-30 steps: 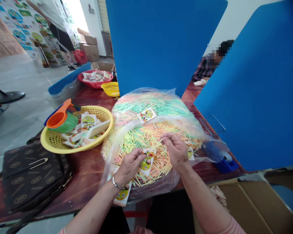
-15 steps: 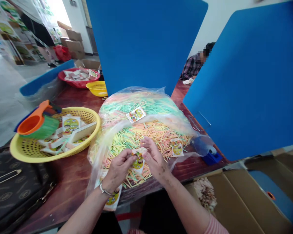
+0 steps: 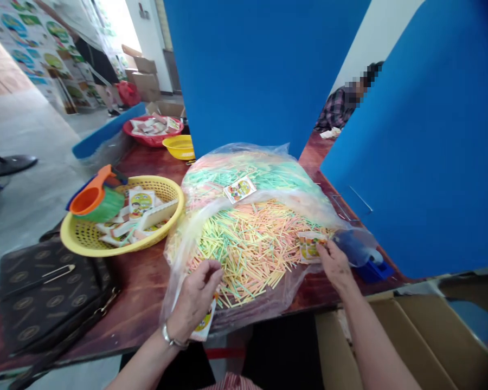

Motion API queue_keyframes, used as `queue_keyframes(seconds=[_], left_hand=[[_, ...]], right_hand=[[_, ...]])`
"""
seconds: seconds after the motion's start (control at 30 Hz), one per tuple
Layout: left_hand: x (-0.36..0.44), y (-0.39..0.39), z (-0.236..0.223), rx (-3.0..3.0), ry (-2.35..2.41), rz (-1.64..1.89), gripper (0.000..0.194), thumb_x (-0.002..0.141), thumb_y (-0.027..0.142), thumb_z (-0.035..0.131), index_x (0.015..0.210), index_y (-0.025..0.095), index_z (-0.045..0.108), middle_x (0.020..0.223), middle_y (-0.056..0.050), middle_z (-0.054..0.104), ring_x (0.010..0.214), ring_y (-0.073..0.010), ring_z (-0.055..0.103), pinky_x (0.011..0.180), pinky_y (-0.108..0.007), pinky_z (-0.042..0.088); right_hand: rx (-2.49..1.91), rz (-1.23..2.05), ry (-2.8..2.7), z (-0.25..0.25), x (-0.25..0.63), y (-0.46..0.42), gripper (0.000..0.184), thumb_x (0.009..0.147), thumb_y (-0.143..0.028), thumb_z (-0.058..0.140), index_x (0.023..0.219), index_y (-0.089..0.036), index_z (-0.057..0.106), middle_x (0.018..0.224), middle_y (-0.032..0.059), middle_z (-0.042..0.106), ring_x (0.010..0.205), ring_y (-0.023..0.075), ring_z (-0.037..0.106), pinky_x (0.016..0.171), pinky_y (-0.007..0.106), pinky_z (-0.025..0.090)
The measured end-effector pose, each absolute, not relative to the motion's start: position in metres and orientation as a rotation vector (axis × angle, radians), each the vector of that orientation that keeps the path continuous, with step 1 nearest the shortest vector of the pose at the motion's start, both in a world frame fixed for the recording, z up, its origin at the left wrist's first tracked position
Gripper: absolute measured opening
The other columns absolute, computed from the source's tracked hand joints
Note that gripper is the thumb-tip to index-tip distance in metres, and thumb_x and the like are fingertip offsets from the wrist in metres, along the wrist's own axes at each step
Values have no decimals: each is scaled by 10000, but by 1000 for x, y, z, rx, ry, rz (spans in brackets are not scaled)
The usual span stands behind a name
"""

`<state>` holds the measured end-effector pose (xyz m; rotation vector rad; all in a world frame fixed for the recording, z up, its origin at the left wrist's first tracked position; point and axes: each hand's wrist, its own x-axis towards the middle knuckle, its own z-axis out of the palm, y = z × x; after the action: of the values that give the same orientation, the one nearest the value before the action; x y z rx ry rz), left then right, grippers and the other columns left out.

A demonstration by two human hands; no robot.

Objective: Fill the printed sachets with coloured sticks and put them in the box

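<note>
Pinching a cartoon-printed sachet at the right side of the heap, the right hand has thumb and fingers closed on its edge; the print is too small to read. The left hand hangs half open, gripping nothing visible, just above a second sachet that it partly hides at the near edge of a clear plastic bag. Between the hands lie thin pastel sticks, heaped inside the bag — a third sachet rests on its film. Left of the bag, on the wooden table, a yellow basket holds more sachets.
</note>
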<state>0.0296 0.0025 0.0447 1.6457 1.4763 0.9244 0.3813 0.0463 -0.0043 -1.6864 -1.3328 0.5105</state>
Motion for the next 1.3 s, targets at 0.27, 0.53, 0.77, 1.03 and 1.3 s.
queue_keyframes(seconds=[0.27,0.53,0.77,1.03,1.3], left_hand=[[-17,-16,12,2121,1789,761,187,830,357,435,892,211,533,904,-50,573,846,-206,552,808,-353,421],[-11,-14,2,2225,1932,652,182,780,324,473,889,180,493,865,-76,555,847,-241,551,756,-361,450],[-3,-17,15,2116,1963,518,170,780,324,466,856,177,504,840,-72,582,829,-232,558,764,-368,442],[-9,-23,27,2202,2015,447,247,813,348,427,929,151,521,937,-114,581,908,-252,544,835,-391,420],[-11,-20,21,2047,2037,237,284,777,286,462,987,100,505,1057,-166,567,1030,-266,521,890,-363,392]], right_hand=[[-1743,-60,-1495,-36,364,57,292,789,-375,452,941,-145,548,969,125,554,959,245,475,862,456,399],[-1610,436,-1144,-30,358,61,581,700,-350,574,1205,-127,396,1041,126,566,904,212,566,823,393,467],[-1624,539,-1223,-31,380,44,581,700,-388,562,1212,-150,425,1041,123,599,883,235,591,780,405,490],[-1707,-323,-1815,0,339,47,388,826,-319,448,1116,-73,524,1101,195,560,1038,302,473,908,479,357],[-1495,-149,-2487,61,215,129,275,888,-160,342,992,-119,593,976,99,629,931,197,531,871,330,388]])
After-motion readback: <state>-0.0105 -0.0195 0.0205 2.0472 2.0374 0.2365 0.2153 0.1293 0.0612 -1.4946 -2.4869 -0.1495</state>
